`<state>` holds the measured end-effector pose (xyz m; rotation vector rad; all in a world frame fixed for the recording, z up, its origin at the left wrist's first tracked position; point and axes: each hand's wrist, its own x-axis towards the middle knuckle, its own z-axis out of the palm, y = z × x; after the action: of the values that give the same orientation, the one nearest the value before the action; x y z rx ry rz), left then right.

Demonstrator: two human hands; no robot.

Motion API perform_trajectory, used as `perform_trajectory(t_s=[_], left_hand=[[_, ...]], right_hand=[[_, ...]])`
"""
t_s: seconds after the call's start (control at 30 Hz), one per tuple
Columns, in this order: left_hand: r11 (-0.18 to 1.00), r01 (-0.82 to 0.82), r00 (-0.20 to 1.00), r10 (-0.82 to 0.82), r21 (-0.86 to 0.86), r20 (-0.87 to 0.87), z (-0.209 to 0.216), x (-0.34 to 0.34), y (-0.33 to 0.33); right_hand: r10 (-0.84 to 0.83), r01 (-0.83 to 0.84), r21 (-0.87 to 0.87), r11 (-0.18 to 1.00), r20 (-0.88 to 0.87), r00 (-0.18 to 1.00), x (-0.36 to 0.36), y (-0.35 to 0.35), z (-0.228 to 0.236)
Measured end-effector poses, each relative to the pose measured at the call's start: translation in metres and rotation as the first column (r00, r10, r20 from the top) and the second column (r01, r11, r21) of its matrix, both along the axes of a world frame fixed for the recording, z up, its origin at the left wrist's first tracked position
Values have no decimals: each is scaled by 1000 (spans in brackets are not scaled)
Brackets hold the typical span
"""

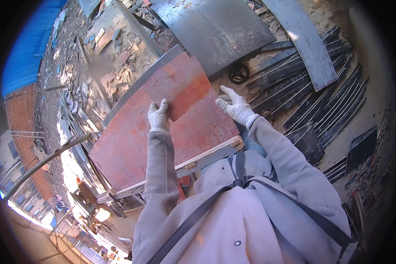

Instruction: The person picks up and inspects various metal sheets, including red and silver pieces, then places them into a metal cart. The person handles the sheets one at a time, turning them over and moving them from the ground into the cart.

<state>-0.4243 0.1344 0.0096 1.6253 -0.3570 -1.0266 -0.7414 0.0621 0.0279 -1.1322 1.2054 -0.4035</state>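
Note:
A broad reddish board [132, 145] lies in front of me on a support, its surface scuffed and stained. On or just over it is a smaller red-brown board [191, 99], which blends into the surface beneath. My left hand [159, 118], in a pale knitted glove, pinches this smaller board at its near left corner; the fingertips underneath are hidden. Off the right edge of the boards is my right hand [236, 105], also gloved. Its index finger points out and the others are loosely bent, with nothing visible in them.
A large dark sheet-topped table [215, 31] stands beyond, with a black handwheel [238, 73] at its near corner. Stacked dark metal strips [303, 88] lie to the right, under a long grey plank [306, 44]. Wood scraps [114, 53] litter the ground at far left.

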Motion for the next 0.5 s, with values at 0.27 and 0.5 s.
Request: perform_trajectory(t_s=[0.27, 0.5], left_hand=[[990, 114, 966, -131, 85, 222, -60, 4, -105], [917, 71, 815, -280, 391, 507, -84, 27, -155]], right_hand=[[7, -15, -116, 993, -72, 997, 52, -115, -40], [118, -229, -247, 942, -397, 910, 84, -166, -71]])
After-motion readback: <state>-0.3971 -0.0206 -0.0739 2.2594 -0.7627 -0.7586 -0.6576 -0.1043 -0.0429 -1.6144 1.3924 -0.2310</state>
